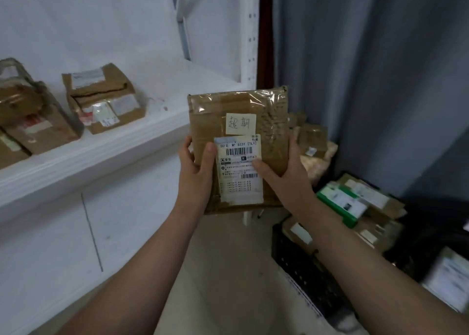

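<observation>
A flat brown cardboard parcel (210,124) wrapped in clear tape is held upright in front of me. It carries a white shipping label with barcodes and a small yellow handwritten note. My left hand (195,172) grips its left edge, thumb lying on the label. My right hand (286,177) grips its right edge, thumb pressing the label from the other side. The parcel hovers just off the right end of the white shelf (101,154).
Two worn cardboard boxes (104,98) (33,116) sit on the shelf at left. A black crate (302,271) with more parcels stands on the floor at lower right, beside a green and white box (342,202). A grey curtain (368,68) hangs behind.
</observation>
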{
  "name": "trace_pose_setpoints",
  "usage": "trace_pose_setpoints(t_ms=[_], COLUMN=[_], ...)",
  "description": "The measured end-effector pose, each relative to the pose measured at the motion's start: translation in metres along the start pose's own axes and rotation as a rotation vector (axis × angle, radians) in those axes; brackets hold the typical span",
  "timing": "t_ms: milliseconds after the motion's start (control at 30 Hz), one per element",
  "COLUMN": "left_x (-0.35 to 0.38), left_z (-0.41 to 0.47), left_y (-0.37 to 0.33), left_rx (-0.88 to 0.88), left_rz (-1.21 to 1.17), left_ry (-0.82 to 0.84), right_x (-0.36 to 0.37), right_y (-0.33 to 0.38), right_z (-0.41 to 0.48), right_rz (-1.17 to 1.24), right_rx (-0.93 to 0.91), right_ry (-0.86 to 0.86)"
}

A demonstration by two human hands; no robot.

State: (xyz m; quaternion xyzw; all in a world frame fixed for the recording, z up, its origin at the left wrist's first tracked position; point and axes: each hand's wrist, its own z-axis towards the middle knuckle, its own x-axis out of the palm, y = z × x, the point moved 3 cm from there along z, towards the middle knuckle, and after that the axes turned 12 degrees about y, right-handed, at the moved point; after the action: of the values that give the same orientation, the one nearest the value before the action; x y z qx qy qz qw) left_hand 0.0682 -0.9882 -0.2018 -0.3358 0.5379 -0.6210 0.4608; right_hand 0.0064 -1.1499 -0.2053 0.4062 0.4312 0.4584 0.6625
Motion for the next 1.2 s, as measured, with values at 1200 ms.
trace_pose_setpoints(t_ms=[1200], left_x=[0.517], left_z=[-0.265], left_y=[0.113], left_rx=[-0.662], left_rz=[0.175], left_ry=[0.881], right_x=[-0.374], right_y=[-0.140], right_z=[-0.524], right_rz=[0.352], right_rx=[0.819], right_ry=[-0.598])
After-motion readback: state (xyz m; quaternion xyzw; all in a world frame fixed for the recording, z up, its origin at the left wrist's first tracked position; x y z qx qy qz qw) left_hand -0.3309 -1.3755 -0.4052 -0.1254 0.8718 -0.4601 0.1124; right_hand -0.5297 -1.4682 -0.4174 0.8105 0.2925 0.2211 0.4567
